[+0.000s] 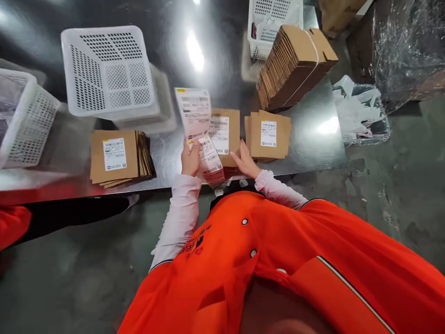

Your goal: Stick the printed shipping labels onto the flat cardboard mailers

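Note:
My left hand (190, 159) is closed on a strip of printed labels (194, 111), which stands up above the fingers and hangs down past them to the table edge. Beside it lies a brown cardboard piece (233, 125) with a white label (221, 132) on its face, partly covered by the strip. My right hand (246, 161) rests at that cardboard's right edge, fingers stretched out. Just right of this hand is a stack of labelled flat cardboard (283, 134). Another labelled cardboard stack (97, 160) sits further left.
Two white baskets (71, 74) (41, 111) stand at the left, and a third basket (255, 48) at the back. A strapped cardboard bundle (292, 60) leans at the right. Beyond the metal table (222, 60) sits a plastic-lined bin (365, 111). Another person's leg (79, 211) shows at left.

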The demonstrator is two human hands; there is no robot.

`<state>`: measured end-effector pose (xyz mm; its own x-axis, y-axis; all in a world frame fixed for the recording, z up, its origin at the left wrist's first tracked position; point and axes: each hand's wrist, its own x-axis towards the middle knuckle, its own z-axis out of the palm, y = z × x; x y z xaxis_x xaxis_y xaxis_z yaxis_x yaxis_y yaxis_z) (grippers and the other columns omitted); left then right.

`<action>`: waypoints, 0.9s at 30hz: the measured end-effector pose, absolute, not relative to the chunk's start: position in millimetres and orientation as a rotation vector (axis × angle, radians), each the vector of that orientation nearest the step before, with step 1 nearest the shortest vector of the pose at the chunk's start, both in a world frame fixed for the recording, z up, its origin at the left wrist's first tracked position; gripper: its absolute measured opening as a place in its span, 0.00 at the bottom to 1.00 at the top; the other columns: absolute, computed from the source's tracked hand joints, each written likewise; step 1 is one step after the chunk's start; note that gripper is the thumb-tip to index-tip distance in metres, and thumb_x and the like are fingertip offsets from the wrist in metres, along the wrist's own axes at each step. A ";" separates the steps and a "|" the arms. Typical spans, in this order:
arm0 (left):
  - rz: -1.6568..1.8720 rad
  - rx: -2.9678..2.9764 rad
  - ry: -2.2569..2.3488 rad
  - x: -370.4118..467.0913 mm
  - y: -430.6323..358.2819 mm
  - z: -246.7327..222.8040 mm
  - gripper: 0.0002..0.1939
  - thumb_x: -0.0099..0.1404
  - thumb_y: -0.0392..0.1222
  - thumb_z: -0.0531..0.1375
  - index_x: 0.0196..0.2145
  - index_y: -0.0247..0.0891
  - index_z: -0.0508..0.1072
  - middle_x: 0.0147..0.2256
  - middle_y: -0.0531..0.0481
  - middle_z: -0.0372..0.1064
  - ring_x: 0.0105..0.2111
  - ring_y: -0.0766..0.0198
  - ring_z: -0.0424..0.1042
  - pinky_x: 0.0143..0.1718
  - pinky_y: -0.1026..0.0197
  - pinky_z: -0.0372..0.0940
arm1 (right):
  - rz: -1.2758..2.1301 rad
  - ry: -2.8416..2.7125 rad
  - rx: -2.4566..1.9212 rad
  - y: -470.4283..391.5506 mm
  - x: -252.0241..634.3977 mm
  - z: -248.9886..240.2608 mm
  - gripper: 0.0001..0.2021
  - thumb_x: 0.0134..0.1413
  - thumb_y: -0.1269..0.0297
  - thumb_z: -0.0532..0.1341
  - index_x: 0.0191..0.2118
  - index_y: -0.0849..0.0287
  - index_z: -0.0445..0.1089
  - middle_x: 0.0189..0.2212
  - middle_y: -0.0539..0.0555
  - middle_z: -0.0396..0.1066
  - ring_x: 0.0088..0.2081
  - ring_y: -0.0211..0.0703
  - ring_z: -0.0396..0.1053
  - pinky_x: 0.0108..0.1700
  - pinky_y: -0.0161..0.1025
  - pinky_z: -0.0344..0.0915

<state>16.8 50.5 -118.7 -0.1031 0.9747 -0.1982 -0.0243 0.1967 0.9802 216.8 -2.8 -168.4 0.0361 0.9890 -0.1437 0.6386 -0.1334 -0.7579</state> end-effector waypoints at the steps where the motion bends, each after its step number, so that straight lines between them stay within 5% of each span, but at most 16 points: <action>1: 1.231 0.901 1.306 21.4 43.9 -110.5 0.28 0.57 0.61 0.68 0.46 0.35 0.76 0.48 0.40 0.77 0.60 0.46 0.67 0.63 0.49 0.61 | 0.891 -1.574 -1.751 -3.0 229.9 -162.9 0.43 0.64 0.34 0.40 0.68 0.68 0.54 0.67 0.70 0.57 0.68 0.52 0.56 0.69 0.49 0.55; 3: 1.324 0.807 1.235 30.4 31.4 -95.1 0.27 0.58 0.61 0.67 0.45 0.35 0.77 0.46 0.41 0.77 0.58 0.48 0.71 0.59 0.51 0.66 | 0.796 -1.427 -1.697 -2.6 269.8 -150.9 0.40 0.65 0.34 0.38 0.63 0.64 0.59 0.59 0.66 0.67 0.60 0.49 0.67 0.62 0.47 0.64; 7: 1.271 0.800 1.179 36.8 6.5 -83.1 0.28 0.56 0.59 0.69 0.46 0.37 0.76 0.46 0.43 0.77 0.55 0.48 0.73 0.56 0.51 0.68 | 0.576 -1.242 -2.060 0.3 360.7 -132.3 0.35 0.63 0.36 0.48 0.56 0.64 0.65 0.51 0.68 0.70 0.54 0.56 0.69 0.57 0.58 0.66; 10: 1.196 0.867 1.203 32.4 -17.8 -87.8 0.32 0.51 0.61 0.72 0.47 0.39 0.74 0.46 0.43 0.78 0.51 0.48 0.75 0.53 0.51 0.70 | 0.544 -1.300 -2.248 0.4 370.6 -123.0 0.39 0.50 0.40 0.65 0.58 0.66 0.64 0.53 0.72 0.67 0.56 0.64 0.66 0.56 0.64 0.65; 12: 1.105 0.907 1.194 29.7 -34.3 -90.2 0.35 0.49 0.63 0.72 0.47 0.38 0.74 0.47 0.42 0.78 0.49 0.47 0.75 0.51 0.50 0.70 | 0.879 -1.489 -1.984 -3.8 337.2 -116.2 0.44 0.40 0.42 0.72 0.60 0.64 0.64 0.54 0.70 0.68 0.55 0.62 0.68 0.54 0.60 0.68; 16: 0.823 0.954 1.087 25.3 -52.1 -89.0 0.35 0.45 0.62 0.74 0.43 0.35 0.76 0.43 0.39 0.78 0.46 0.46 0.76 0.50 0.49 0.69 | 1.510 -1.409 -1.232 -26.7 236.3 -105.2 0.38 0.44 0.38 0.68 0.56 0.57 0.68 0.54 0.62 0.73 0.52 0.55 0.74 0.54 0.53 0.72; 21: 1.093 0.797 1.176 13.2 -45.2 -97.9 0.32 0.42 0.59 0.75 0.39 0.36 0.77 0.41 0.43 0.79 0.43 0.51 0.76 0.48 0.53 0.68 | 1.603 -1.377 -1.219 -46.8 180.8 -109.8 0.27 0.45 0.40 0.68 0.45 0.55 0.76 0.48 0.59 0.79 0.49 0.57 0.77 0.55 0.56 0.72; 27: 1.099 0.762 1.247 9.2 -49.4 -111.4 0.26 0.42 0.57 0.75 0.30 0.35 0.76 0.30 0.47 0.75 0.32 0.58 0.73 0.40 0.54 0.67 | 1.312 -1.658 -1.349 -21.2 193.5 -90.4 0.15 0.47 0.49 0.67 0.38 0.52 0.78 0.34 0.56 0.81 0.35 0.53 0.78 0.39 0.50 0.74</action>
<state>9.2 -49.4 -111.4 -0.0366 0.9378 -0.3452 -0.2248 0.3289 0.9172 193.5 -21.2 -90.4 -0.2834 0.9519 -0.1168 0.3330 -0.0165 -0.9428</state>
